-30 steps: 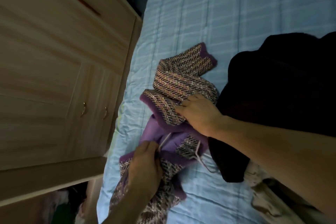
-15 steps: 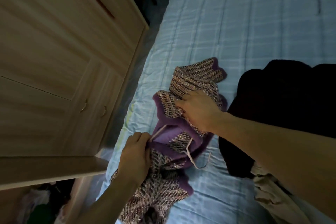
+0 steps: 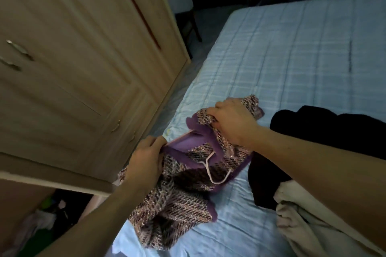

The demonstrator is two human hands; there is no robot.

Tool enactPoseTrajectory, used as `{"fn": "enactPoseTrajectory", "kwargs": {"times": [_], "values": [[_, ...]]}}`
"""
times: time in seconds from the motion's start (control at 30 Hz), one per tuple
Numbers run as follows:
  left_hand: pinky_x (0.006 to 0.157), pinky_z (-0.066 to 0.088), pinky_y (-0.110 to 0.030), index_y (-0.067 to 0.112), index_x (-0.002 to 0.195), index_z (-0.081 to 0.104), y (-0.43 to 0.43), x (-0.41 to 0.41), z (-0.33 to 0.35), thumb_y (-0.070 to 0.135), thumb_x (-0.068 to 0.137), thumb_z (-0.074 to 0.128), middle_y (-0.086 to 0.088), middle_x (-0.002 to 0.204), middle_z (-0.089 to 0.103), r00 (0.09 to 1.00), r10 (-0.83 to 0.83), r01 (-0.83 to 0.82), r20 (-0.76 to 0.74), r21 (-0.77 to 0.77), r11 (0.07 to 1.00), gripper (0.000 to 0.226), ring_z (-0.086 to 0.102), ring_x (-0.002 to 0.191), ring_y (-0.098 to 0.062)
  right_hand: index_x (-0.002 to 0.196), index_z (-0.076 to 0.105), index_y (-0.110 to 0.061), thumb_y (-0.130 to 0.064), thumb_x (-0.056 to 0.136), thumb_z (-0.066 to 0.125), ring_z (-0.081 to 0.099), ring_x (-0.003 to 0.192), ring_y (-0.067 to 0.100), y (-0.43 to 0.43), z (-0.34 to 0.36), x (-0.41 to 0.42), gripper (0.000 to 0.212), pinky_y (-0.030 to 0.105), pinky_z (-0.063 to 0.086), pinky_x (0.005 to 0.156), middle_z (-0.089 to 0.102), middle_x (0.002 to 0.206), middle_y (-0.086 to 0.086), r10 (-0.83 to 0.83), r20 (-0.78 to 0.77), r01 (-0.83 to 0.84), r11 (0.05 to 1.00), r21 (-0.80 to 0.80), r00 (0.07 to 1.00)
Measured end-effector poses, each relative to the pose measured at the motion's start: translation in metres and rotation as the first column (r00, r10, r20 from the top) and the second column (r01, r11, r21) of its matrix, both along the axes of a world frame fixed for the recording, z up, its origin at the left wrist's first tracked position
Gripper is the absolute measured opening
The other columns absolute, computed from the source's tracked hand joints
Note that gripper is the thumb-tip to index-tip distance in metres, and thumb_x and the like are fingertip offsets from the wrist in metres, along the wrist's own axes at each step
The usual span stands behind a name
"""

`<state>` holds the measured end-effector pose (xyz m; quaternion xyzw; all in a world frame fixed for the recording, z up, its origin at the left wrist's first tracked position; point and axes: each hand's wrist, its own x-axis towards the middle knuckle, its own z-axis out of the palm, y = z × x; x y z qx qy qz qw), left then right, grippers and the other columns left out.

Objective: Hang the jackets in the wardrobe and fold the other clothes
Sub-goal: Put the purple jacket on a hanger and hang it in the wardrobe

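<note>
I see blue bed [image 3: 292,58], wardrobe [image 3: 73,69] alongside; on bed, one tweed jacket [image 3: 177,204], left hand [image 3: 144,160] and right hand [image 3: 234,123] both clenched on it.

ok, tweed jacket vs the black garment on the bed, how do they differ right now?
Look: the tweed jacket is pink-brown weave with purple trim; the black garment is plain dark. State: left hand and right hand both grip the tweed jacket, a pink hanger inside it; neither grips the black garment, which lies heaped. Place: tweed jacket nearer the wardrobe, black garment further right. Both lie on the blue bed.
</note>
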<state>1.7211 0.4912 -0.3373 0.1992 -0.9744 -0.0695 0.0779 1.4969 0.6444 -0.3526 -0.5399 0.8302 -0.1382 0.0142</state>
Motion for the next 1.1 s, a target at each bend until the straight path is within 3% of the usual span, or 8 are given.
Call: {"fn": "enactPoseTrajectory", "kwargs": {"times": [0.17, 0.37, 0.5, 0.67, 0.87, 0.97, 1.1], "values": [[0.066, 0.045, -0.039, 0.016, 0.104, 0.059, 0.032, 0.035, 0.069, 0.012, 0.078, 0.053, -0.010, 0.096, 0.056, 0.995, 0.040, -0.048, -0.094, -0.088, 0.995, 0.026, 0.053, 0.086, -0.036, 0.117, 0.061, -0.018, -0.027, 0.096, 0.054, 0.057, 0.105, 0.033, 0.033, 0.070, 0.029, 0.024, 0.042, 0.038, 0.087, 0.062, 0.107, 0.008, -0.001, -0.062, -0.008, 0.991, -0.137, 0.998], [0.066, 0.045, -0.042, 0.012, 0.096, 0.056, 0.062, 0.077, 0.144, -0.002, 0.078, 0.065, -0.010, 0.092, 0.054, 0.981, 0.062, -0.097, -0.185, -0.184, 0.978, 0.025, 0.051, 0.084, -0.036, 0.114, 0.061, -0.019, -0.029, 0.094, 0.059, 0.058, 0.104, 0.032, 0.055, 0.145, 0.065, 0.023, 0.044, 0.040, 0.089, 0.063, 0.107, 0.007, -0.004, -0.104, -0.024, 0.965, -0.262, 0.995], [0.064, 0.045, -0.045, 0.013, 0.096, 0.054, 0.062, 0.107, 0.192, 0.000, 0.080, 0.067, -0.009, 0.091, 0.053, 0.967, 0.093, -0.156, -0.239, -0.258, 0.954, 0.024, 0.051, 0.082, -0.035, 0.112, 0.062, -0.020, -0.032, 0.093, 0.061, 0.059, 0.100, 0.030, 0.052, 0.189, 0.092, 0.023, 0.044, 0.043, 0.088, 0.063, 0.104, 0.005, 0.021, -0.129, -0.067, 0.929, -0.363, 0.991], [0.078, 0.043, -0.043, 0.008, 0.114, 0.057, 0.054, 0.156, 0.244, 0.003, 0.081, 0.067, -0.013, 0.106, 0.058, 0.921, 0.175, -0.275, -0.348, -0.262, 0.925, 0.035, 0.055, 0.096, -0.036, 0.110, 0.062, -0.022, -0.032, 0.092, 0.062, 0.060, 0.100, 0.029, 0.032, 0.239, 0.132, 0.021, 0.043, 0.038, 0.086, 0.063, 0.102, 0.002, 0.049, -0.171, -0.124, 0.879, -0.460, 0.984], [0.071, 0.035, -0.037, 0.009, 0.100, 0.056, 0.046, 0.248, 0.288, 0.005, 0.080, 0.068, -0.010, 0.096, 0.057, 0.869, 0.252, -0.388, -0.426, -0.271, 0.881, 0.024, 0.055, 0.089, -0.034, 0.109, 0.063, -0.024, -0.033, 0.091, 0.063, 0.061, 0.100, 0.027, 0.001, 0.291, 0.214, 0.020, 0.041, 0.038, 0.087, 0.065, 0.101, 0.001, 0.099, -0.221, -0.205, 0.824, -0.528, 0.970], [0.071, 0.042, -0.041, 0.012, 0.097, 0.057, 0.042, 0.304, 0.306, 0.010, 0.083, 0.068, -0.008, 0.093, 0.058, 0.831, 0.292, -0.454, -0.473, -0.275, 0.847, 0.018, 0.057, 0.085, -0.035, 0.109, 0.063, -0.024, -0.032, 0.091, 0.065, 0.061, 0.100, 0.025, -0.011, 0.316, 0.266, 0.020, 0.040, 0.037, 0.090, 0.065, 0.101, 0.000, 0.122, -0.242, -0.240, 0.797, -0.554, 0.963], [0.064, 0.038, -0.037, 0.020, 0.093, 0.052, 0.035, 0.385, 0.330, 0.019, 0.088, 0.067, 0.005, 0.084, 0.048, 0.790, 0.321, -0.522, -0.523, -0.297, 0.800, 0.016, 0.056, 0.079, -0.026, 0.112, 0.063, -0.023, -0.030, 0.092, 0.065, 0.061, 0.099, 0.024, -0.026, 0.349, 0.343, 0.021, 0.038, 0.036, 0.090, 0.064, 0.101, -0.001, 0.142, -0.278, -0.283, 0.766, -0.577, 0.950]]}}
